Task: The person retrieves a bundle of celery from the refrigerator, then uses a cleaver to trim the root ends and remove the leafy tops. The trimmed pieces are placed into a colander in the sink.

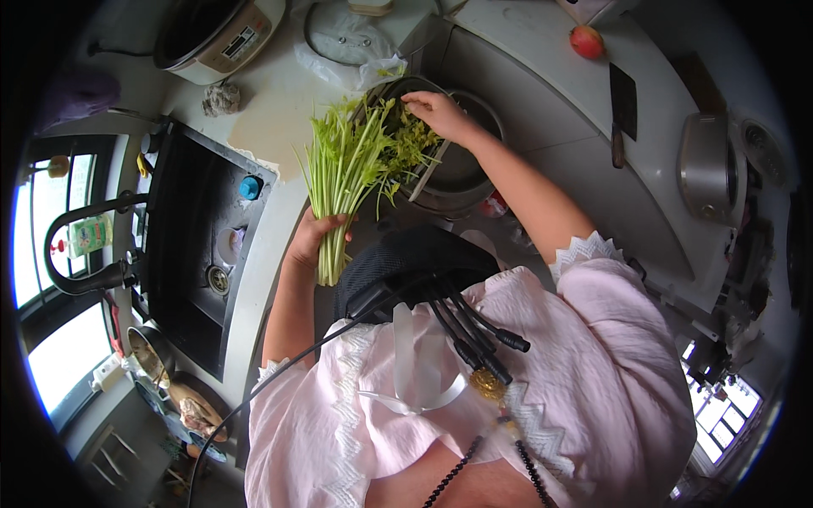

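My left hand is closed around the lower stalks of a bunch of leafy celery. The bunch stands nearly upright in the picture, its cut ends below my fist and its leaves spreading at the top. Over a heap of darker celery leaves reaches my right hand, fingers bent toward the leaves. Whether it pinches a leaf cannot be made out. These leaves lie at a round dark container, right beside the bunch's leafy end. A second round metal container stands against it on the right.
A black sink with a black faucet is at left. A rice cooker and a plastic-draped glass lid stand on the far counter. The right counter holds a cleaver and a red fruit. Cables hang across my chest.
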`<state>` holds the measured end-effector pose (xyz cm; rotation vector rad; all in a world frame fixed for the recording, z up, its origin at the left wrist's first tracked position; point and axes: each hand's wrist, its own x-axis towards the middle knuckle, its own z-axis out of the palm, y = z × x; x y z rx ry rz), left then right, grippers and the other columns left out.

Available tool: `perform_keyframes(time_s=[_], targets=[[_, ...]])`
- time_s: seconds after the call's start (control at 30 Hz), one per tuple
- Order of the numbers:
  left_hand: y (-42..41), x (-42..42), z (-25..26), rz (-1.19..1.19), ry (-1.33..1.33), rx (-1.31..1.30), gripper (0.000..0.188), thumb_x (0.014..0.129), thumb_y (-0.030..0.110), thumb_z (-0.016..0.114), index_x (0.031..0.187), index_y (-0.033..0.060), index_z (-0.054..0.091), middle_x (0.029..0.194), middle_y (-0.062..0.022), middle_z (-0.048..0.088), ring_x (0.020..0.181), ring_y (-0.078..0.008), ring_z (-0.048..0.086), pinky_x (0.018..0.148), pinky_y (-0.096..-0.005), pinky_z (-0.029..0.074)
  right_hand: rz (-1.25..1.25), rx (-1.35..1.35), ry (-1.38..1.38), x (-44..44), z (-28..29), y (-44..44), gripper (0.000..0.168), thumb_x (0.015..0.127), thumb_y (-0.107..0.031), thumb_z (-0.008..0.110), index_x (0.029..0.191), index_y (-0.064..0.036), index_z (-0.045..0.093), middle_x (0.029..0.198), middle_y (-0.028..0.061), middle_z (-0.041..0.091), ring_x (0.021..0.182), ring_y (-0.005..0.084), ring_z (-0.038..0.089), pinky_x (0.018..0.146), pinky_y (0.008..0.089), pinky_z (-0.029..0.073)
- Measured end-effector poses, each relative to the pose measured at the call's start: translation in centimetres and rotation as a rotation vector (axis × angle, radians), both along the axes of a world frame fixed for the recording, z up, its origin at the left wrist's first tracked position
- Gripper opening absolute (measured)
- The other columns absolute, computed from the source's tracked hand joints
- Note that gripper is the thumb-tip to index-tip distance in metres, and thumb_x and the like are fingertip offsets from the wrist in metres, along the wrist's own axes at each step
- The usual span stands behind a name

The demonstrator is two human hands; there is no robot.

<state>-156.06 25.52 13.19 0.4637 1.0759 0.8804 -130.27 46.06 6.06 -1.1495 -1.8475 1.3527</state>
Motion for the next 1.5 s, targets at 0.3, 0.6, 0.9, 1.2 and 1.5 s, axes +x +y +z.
perform_keyframes(time_s=[0.3, 0.6, 0.9, 1.2, 1.5], targets=[[0.4, 0.7, 0.3, -0.098, -0.038, -0.047, 0.045, 0.07, 0.011, 0.064, 0.111, -0.0023, 0.051, 0.081, -0.0158, 0.061, 0.056, -0.0202, 0.058, 0.05, -0.0277, 0.05, 0.056, 0.442, -0.077, -2.0, 7.9, -1.1, 0.037, 0.086, -0.017, 0.064, 0.12, -0.007, 0.057, 0.105, 0.0122, 0.059, 0.094, 0.0248, 0.058, 0.084, 0.0346, 0.046], [0.1, 1.6, -0.2, -0.161, -0.105, -0.062, 0.037, 0.071, 0.009, 0.063, 0.105, -0.0043, 0.054, 0.08, -0.0142, 0.062, 0.057, -0.02, 0.059, 0.054, -0.0276, 0.051, 0.387, 0.315, -0.264, -2.4, 6.3, -1.1, 0.024, 0.081, -0.017, 0.062, 0.102, -0.006, 0.066, 0.094, 0.0143, 0.065, 0.088, 0.0324, 0.062, 0.079, 0.0383, 0.048], [1.4, 2.8, 0.3, -0.218, -0.131, -0.043, 0.034, 0.074, 0.007, 0.06, 0.105, -0.005, 0.054, 0.082, -0.0153, 0.062, 0.057, -0.0206, 0.058, 0.052, -0.0279, 0.05, -0.126, 0.161, -0.482, -1.5, -0.1, 0.1, 0.018, 0.081, -0.015, 0.055, 0.091, -0.007, 0.068, 0.089, 0.0152, 0.066, 0.087, 0.0323, 0.063, 0.077, 0.0402, 0.049], [0.1, 2.3, -0.2, -0.137, -0.205, -0.001, 0.039, 0.071, 0.006, 0.06, 0.108, -0.0051, 0.052, 0.083, -0.0171, 0.06, 0.058, -0.0212, 0.057, 0.052, -0.028, 0.05, 0.233, -0.258, -0.155, 1.5, 7.1, 0.2, 0.035, 0.093, -0.035, 0.05, 0.104, -0.005, 0.064, 0.091, 0.0035, 0.067, 0.074, 0.0125, 0.058, 0.07, 0.0291, 0.047], [-0.3, 1.9, 0.4, -0.091, -0.19, -0.046, 0.041, 0.071, 0.007, 0.062, 0.109, -0.0048, 0.051, 0.08, -0.0172, 0.061, 0.056, -0.0216, 0.058, 0.051, -0.0281, 0.05, 0.29, 0.071, -0.245, 1.6, 5.8, -0.3, 0.021, 0.085, -0.022, 0.063, 0.096, -0.005, 0.068, 0.094, 0.011, 0.068, 0.084, 0.0224, 0.064, 0.077, 0.0337, 0.049]])
